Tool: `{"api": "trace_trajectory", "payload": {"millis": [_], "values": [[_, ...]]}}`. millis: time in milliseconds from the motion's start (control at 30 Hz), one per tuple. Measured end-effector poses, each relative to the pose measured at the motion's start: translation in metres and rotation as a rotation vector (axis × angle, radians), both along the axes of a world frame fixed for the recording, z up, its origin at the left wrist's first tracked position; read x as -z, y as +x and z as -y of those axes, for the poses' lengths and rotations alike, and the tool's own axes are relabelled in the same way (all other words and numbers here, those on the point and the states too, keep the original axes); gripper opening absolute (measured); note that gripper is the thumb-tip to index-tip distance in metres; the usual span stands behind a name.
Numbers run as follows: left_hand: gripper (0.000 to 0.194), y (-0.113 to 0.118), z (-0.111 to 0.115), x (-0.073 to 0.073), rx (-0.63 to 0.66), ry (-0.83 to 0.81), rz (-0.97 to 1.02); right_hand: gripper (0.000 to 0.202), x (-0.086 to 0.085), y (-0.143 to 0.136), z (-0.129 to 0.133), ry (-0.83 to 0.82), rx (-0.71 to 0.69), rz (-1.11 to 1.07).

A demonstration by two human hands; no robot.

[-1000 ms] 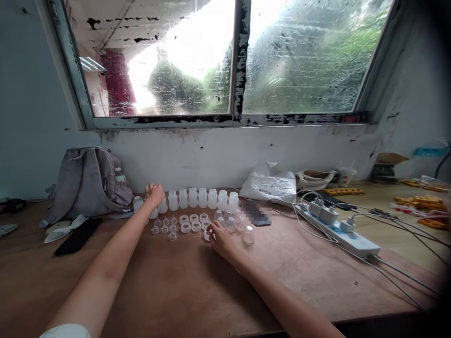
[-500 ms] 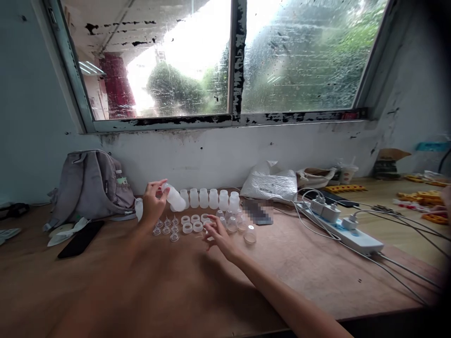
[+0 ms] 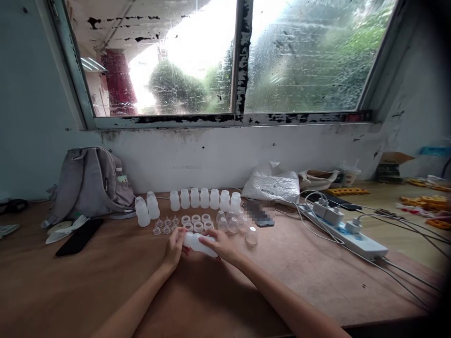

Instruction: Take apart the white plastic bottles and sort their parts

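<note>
Brought down from beside the back row since the earlier frame, a frosted white bottle (image 3: 197, 243) is now held on its side between both hands, over the tabletop (image 3: 88, 291). The left hand (image 3: 175, 246) is curled around its left end; the right hand (image 3: 221, 244), empty and loosely open before, has closed its fingers on the right end. Just beyond are white rings (image 3: 198, 227), with small clear teats (image 3: 166, 230) to their left and clear domed caps (image 3: 233, 226) to their right. Behind stand seven upright bottles (image 3: 205, 198) in a row. Two capped bottles (image 3: 143, 212) stand farther left, near a grey backpack (image 3: 91, 183).
</note>
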State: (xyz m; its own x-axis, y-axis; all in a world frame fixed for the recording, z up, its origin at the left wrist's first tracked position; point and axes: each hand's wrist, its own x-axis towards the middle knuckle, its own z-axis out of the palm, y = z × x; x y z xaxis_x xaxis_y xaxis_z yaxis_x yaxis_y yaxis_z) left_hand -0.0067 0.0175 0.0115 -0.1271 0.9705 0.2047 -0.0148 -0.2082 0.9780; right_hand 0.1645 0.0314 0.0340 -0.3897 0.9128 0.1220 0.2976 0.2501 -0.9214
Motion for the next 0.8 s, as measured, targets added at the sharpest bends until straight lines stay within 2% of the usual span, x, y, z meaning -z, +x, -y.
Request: {"api": "trace_trajectory", "payload": {"millis": [67,133,200,267,367,500,600,700,800], "values": [[0.038,-0.002,-0.003,0.001,-0.045,-0.02,0.056,0.039,-0.003,-0.001,0.004,-0.07,-0.079,0.028],[0.043,-0.001,-0.004,0.002,-0.023,-0.027,0.183,0.044,-0.006,-0.003,0.008,-0.124,-0.093,-0.007],[0.048,0.003,-0.002,0.003,0.068,-0.021,0.287,0.041,-0.008,-0.005,0.011,-0.13,-0.06,-0.113],[0.05,0.009,0.002,0.004,0.186,-0.014,0.28,0.037,-0.008,-0.007,0.013,-0.09,-0.063,-0.221],[0.044,0.018,0.012,0.002,0.254,0.001,0.181,0.034,-0.006,-0.008,0.013,0.03,-0.135,-0.231],[0.034,0.019,0.024,-0.005,0.097,0.084,0.031,0.027,-0.004,-0.006,0.01,0.238,-0.082,-0.114],[0.035,0.013,0.029,-0.012,0.044,0.235,-0.202,0.033,-0.011,-0.003,0.012,0.292,-0.04,-0.168],[0.04,0.01,0.031,-0.016,0.029,0.366,-0.458,0.046,-0.022,0.0,0.017,0.334,-0.067,-0.233],[0.041,0.012,0.031,-0.017,0.064,0.412,-0.57,0.03,-0.029,0.001,0.02,0.312,-0.056,-0.244]]}}
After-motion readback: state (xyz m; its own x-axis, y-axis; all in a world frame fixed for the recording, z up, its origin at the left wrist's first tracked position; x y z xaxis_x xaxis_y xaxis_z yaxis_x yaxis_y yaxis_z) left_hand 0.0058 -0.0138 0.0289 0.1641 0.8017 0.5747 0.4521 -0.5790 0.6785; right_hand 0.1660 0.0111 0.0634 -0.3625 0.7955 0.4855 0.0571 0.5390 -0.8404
